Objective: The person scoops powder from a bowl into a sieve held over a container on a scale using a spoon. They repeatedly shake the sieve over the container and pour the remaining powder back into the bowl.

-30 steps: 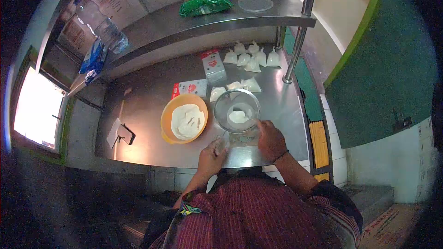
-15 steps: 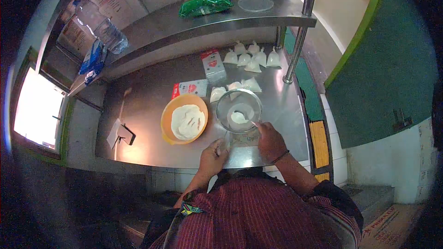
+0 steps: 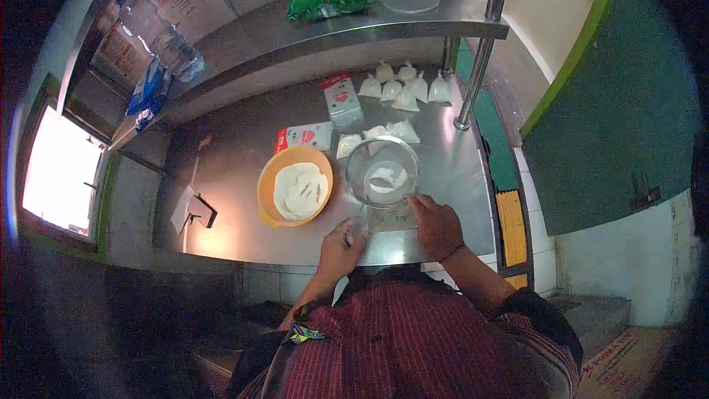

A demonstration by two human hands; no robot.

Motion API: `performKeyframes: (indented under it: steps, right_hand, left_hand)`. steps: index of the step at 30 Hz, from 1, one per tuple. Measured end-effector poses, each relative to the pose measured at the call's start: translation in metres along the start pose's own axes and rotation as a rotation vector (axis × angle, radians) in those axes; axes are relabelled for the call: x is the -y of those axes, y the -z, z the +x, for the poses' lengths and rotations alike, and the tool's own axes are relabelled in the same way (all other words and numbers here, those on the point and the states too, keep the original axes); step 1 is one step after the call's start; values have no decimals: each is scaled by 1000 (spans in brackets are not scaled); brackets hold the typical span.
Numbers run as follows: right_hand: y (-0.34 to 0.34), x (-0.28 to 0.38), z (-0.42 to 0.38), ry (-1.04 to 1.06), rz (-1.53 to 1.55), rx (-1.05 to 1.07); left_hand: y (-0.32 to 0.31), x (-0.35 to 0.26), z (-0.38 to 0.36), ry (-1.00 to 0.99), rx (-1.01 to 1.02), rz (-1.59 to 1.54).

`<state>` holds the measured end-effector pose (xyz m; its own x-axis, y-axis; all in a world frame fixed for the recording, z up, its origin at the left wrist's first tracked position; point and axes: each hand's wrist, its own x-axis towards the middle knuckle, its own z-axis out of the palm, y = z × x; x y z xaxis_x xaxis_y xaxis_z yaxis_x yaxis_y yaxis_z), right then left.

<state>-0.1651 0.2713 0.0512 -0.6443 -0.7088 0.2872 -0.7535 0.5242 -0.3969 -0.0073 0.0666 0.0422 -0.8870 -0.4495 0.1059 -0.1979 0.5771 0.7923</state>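
A round metal bowl [image 3: 354, 191] with white powder [image 3: 385, 179] in it stands on a digital scale [image 3: 399, 219] with a lit display, too small to read surely. My right hand [image 3: 441, 230] is closed at the bowl's near right rim, its fingertips on the edge. My left hand [image 3: 342, 250] is curled near the scale's left side, holding what looks like thin clear plastic [image 3: 360, 225]. To the left, an orange plastic bowl [image 3: 264, 196] holds a larger heap of white powder [image 3: 297, 188].
Several tied bags of white powder [image 3: 405, 97] stand at the back right; more bags [image 3: 402, 131] lie behind the metal bowl. Two red-and-white packs [image 3: 343, 102] sit nearby. A dark stand [image 3: 199, 212] is at left. The overhead shelf [image 3: 258, 48] holds a green packet [image 3: 330, 1] and bottle [image 3: 162, 37].
My right hand has shifted slightly at the bowl's rim, and the scale's display shows more plainly. The powder inside the metal bowl looks differently spread. My left hand stays nearly in place.
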Motion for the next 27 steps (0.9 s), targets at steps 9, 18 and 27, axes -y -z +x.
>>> performKeyframes:
  steps: [9, 18, 27]
  right_hand:
    - [-1, -8, 7, 39, 23, 12]
    - [6, -17, 24, -76, 125, -82]
    - [4, -16, 17, -100, 237, 23]
  left_hand:
    - [-2, 10, -3, -15, -35, 53]
    - [10, -7, -4, 63, 47, 79]
    - [1, 17, -4, -195, -110, 143]
